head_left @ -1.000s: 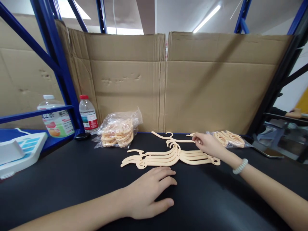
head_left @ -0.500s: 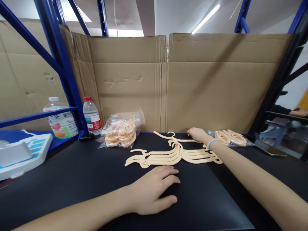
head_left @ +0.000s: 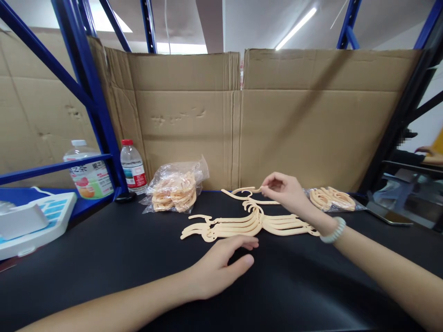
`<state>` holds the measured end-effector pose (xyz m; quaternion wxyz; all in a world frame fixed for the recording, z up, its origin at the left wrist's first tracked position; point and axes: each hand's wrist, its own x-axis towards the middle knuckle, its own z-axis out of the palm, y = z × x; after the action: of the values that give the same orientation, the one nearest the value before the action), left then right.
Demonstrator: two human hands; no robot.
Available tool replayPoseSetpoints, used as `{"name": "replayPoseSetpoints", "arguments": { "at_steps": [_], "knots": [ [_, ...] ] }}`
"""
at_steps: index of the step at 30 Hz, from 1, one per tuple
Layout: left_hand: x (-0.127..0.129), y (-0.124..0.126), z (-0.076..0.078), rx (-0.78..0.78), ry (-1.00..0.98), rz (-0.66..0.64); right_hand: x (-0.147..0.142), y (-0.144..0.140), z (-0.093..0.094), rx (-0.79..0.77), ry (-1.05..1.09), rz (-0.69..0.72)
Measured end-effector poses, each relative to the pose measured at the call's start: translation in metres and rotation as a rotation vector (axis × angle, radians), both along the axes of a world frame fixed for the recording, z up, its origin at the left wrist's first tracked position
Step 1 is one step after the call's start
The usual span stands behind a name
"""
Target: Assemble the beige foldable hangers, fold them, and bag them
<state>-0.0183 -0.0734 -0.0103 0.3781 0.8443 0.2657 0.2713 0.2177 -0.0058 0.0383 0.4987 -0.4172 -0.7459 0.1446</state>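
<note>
Hangers [head_left: 249, 223] lie stacked mid-frame on the black table [head_left: 104, 258]. My right hand [head_left: 282, 189] pinches a single hanger [head_left: 242, 191] just behind them – lifting it, I judge; my left hand [head_left: 221, 267] hovers open, empty, nearby.

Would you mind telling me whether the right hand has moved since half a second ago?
Yes. The right hand has lifted off the black table and now pinches a single hanger, raised in front of the cardboard wall.

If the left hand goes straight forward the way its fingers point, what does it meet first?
Probably the stack of hangers: the left hand points at its near edge, close ahead on the table. Depth is hard to judge.
</note>
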Motion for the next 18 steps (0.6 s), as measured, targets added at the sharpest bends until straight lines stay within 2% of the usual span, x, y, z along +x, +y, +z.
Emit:
{"name": "replayPoseSetpoints", "arguments": {
  "at_steps": [2, 4, 6, 8, 11, 12, 14, 16, 18],
  "knots": [
    [0.004, -0.001, -0.001, -0.132, -0.164, 0.073, -0.025, -0.037, -0.005, -0.151, 0.198, 0.2],
    [0.007, -0.003, 0.0, -0.213, -0.301, 0.131, -0.046, -0.068, -0.014, -0.282, 0.254, 0.35],
    [0.008, -0.004, 0.002, -0.249, -0.39, 0.168, -0.059, -0.087, -0.023, -0.371, 0.262, 0.399],
    [0.009, -0.003, 0.003, -0.277, -0.444, 0.18, -0.063, -0.089, -0.027, -0.41, 0.234, 0.42],
    [0.009, 0.002, 0.002, -0.351, -0.473, 0.213, -0.049, -0.063, -0.022, -0.266, 0.042, 0.287],
    [0.008, 0.005, 0.001, -0.383, -0.484, 0.23, -0.04, -0.049, -0.02, -0.169, -0.052, 0.191],
    [0.008, 0.01, 0.001, -0.434, -0.52, 0.271, -0.019, -0.016, -0.018, -0.06, -0.279, 0.104],
    [0.007, 0.013, 0.001, -0.452, -0.561, 0.323, 0.002, 0.017, -0.022, -0.01, -0.589, -0.045],
    [0.006, 0.016, 0.002, -0.454, -0.596, 0.375, 0.019, 0.043, -0.032, -0.037, -0.655, -0.1]
  ]
}}
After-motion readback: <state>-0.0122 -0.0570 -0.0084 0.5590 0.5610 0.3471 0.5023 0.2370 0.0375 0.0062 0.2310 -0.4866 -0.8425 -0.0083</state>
